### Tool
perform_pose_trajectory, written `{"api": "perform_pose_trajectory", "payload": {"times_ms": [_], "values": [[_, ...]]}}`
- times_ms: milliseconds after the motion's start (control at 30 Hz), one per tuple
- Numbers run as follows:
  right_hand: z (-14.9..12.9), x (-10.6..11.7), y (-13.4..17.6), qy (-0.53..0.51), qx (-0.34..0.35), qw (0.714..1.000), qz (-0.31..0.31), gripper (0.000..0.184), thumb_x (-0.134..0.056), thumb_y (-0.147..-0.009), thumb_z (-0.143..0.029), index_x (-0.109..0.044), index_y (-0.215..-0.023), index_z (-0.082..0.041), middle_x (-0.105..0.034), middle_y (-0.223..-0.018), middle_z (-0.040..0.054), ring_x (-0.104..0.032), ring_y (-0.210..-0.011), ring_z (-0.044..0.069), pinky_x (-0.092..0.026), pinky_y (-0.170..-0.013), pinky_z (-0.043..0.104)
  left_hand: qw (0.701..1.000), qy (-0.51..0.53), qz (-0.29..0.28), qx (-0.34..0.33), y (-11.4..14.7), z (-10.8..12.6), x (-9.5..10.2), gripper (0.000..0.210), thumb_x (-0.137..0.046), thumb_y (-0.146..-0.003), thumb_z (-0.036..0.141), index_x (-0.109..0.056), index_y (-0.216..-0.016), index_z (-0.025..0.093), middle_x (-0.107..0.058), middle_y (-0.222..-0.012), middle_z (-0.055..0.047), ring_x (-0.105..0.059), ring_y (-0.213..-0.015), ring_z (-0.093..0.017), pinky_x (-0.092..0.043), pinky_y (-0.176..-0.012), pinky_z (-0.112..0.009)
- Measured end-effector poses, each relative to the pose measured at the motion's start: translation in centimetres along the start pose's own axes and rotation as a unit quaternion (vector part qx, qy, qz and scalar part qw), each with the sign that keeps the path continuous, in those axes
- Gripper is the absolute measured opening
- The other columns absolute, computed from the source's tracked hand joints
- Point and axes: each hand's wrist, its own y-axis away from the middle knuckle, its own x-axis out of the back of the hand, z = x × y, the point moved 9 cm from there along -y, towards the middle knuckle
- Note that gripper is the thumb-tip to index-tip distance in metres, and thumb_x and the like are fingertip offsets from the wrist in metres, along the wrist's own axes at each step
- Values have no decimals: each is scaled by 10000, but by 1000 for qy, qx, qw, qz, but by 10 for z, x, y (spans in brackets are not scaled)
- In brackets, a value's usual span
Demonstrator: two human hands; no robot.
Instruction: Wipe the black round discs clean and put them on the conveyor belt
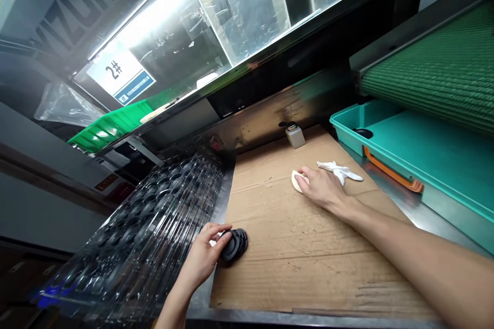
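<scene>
My left hand (206, 249) is at the cardboard's left edge, thumb and fingers pinching the near side of a small stack of black round discs (235, 244). The discs lean over one another. Farther back, my right hand (320, 185) grips a small off-white rounded pad (296, 181) against the cardboard sheet (278, 226). My right fingers cover part of the pad, so its full shape is hidden. Just beyond that hand lies a crumpled white cloth (349, 174).
Stacked clear plastic trays (154, 236) with round pockets stand on the left. A small grey bottle (295, 135) sits at the cardboard's back edge. On the right are a teal bin (443, 164) with an orange handle and a green conveyor belt (436, 67). A green basket (111, 123) is at back left.
</scene>
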Motion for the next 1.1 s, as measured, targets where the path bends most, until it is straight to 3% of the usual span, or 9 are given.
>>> {"api": "perform_pose_trajectory", "payload": {"times_ms": [67,200,533,633,733,800,967,1100], "values": [[1,0,0,-1,-4,1000,-4,341,-411,-944,-443,-647,-1097,-251,-698,-880,63,-644,-855,248,-379,-676,300,1000,-24,-1,-17,-2,5,-1,356,-582,-830,495,-727,-1014,228,-565,-888,-59,-565,-855,-201,-481,-785,-325],[1,-1,-1,0,-2,1000,-5,348,-403,-945,-454,-651,-1087,-255,-700,-888,65,-643,-840,249,-379,-671,304,999,-43,-23,-17,-2,6,-6,344,-570,-841,481,-718,-1026,232,-574,-888,-59,-559,-828,-201,-462,-708,-300],[1,0,-1,12,7,1000,7,343,-400,-942,-457,-652,-1079,-268,-701,-867,53,-643,-814,257,-352,-626,308,997,-60,-36,-18,6,7,-7,323,-496,-901,436,-648,-1111,243,-607,-1078,-71,-579,-942,-209,-468,-738,-308],[0,0,-1,15,6,1000,10,343,-405,-941,-455,-649,-1087,-264,-703,-864,53,-645,-799,252,-352,-631,306,996,-54,-68,-16,12,16,-12,360,-557,-867,455,-613,-1176,279,-578,-1207,-61,-552,-1081,-225,-458,-890,-341],[0,1,0,13,5,1000,15,327,-410,-938,-444,-656,-1061,-268,-704,-841,46,-649,-803,252,-346,-628,303,990,-81,-107,-35,17,26,-22,605,-738,-725,424,-536,-1288,337,-505,-1341,-33,-449,-1254,-245,-299,-1110,-385],[0,0,-1,10,4,1000,15,334,-405,-940,-448,-658,-1057,-264,-701,-833,48,-651,-813,251,-349,-631,302,986,-107,-117,-43,16,31,-28,700,-775,-684,374,-501,-1328,361,-461,-1392,-21,-398,-1306,-249,-236,-1153,-389],[3,-4,-3,8,-2,1000,8,342,-406,-943,-450,-651,-1064,-244,-698,-840,60,-648,-831,248,-367,-656,298,972,-167,-151,-71,1,43,-38,502,-719,-730,343,-609,-1219,332,-548,-1277,-26,-504,-1199,-235,-347,-1090,-358],[-1,2,0,-4,7,1000,3,305,-411,-943,-412,-636,-1035,-230,-695,-826,67,-649,-811,235,-389,-697,298,965,-195,-138,-110,-8,39,-31,424,-629,-800,410,-610,-1217,340,-572,-1264,-28,-543,-1170,-241,-409,-1045,-355]]}}
